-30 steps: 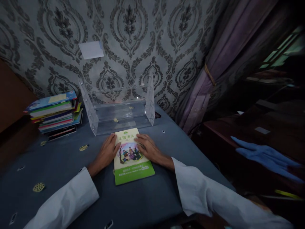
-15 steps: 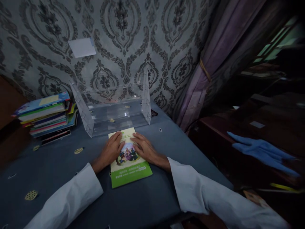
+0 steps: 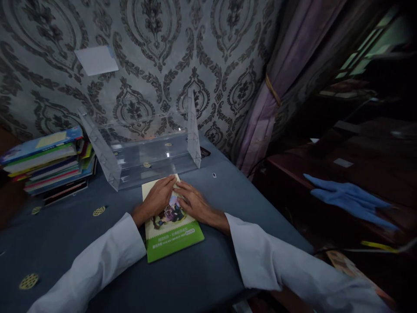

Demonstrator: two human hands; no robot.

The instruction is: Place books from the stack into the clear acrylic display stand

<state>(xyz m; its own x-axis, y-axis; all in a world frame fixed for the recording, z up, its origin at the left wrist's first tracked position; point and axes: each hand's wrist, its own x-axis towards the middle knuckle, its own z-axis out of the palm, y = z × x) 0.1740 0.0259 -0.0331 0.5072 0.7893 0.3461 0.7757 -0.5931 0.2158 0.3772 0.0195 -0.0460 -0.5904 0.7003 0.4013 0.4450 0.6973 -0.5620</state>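
Note:
A book [image 3: 174,241] with a cream and green illustrated cover lies closed on the blue-grey table. Flat on its upper left part rests my left hand [image 3: 159,195], fingers stretched out toward the top edge. My right hand [image 3: 193,202] lies on the upper right of the cover, its fingers extended and nearly meeting the left ones. Both hands hide the title and part of the picture. Just beyond the book stands a clear acrylic rack [image 3: 153,152] with two upright side panels.
A stack of books [image 3: 55,161] stands at the left of the table [image 3: 228,208]. Dark glasses [image 3: 204,151] lie behind the rack's right panel. To the right, a blue glove [image 3: 345,195] lies on a dark red surface. A purple curtain [image 3: 260,117] hangs by the patterned wall.
My left hand has slid right across the cover, closer to my right hand. The whole view has shifted slightly, so the rack and book stack appear further left.

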